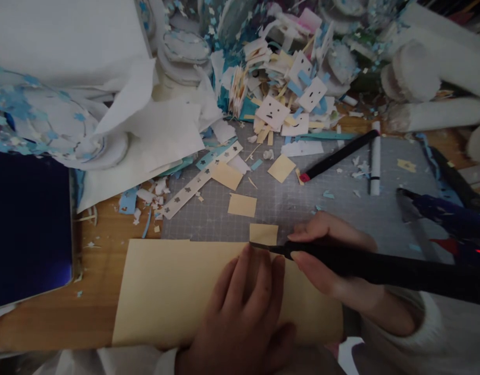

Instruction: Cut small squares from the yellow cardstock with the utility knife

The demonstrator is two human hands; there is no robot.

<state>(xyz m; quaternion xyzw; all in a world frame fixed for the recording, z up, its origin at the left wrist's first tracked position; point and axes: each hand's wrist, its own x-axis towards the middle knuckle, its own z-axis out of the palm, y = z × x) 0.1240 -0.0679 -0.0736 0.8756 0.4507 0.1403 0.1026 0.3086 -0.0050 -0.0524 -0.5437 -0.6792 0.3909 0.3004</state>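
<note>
A large sheet of pale yellow paper (157, 291) lies along the near edge of the cutting mat, partly over the wooden table. My left hand (243, 307) rests flat on it, fingers stretched out and pressing near its upper edge. My right hand (337, 260) is closed around a long black craft knife (341, 258). Its thin dark blade points left, and the tip is at the paper's upper edge, just beyond my left fingertips. A small yellow rectangle (263, 234) sits right at that edge by the blade. Another yellow rectangle (242, 205) lies a little farther away.
The grey cutting mat (208, 219) carries scraps, a black marker (341, 155) and a white marker (375, 161). Behind is a heap of paper cutouts with drawn faces (271, 112). A dark blue glue gun (446, 208) lies right, a dark blue flat object (28, 224) left.
</note>
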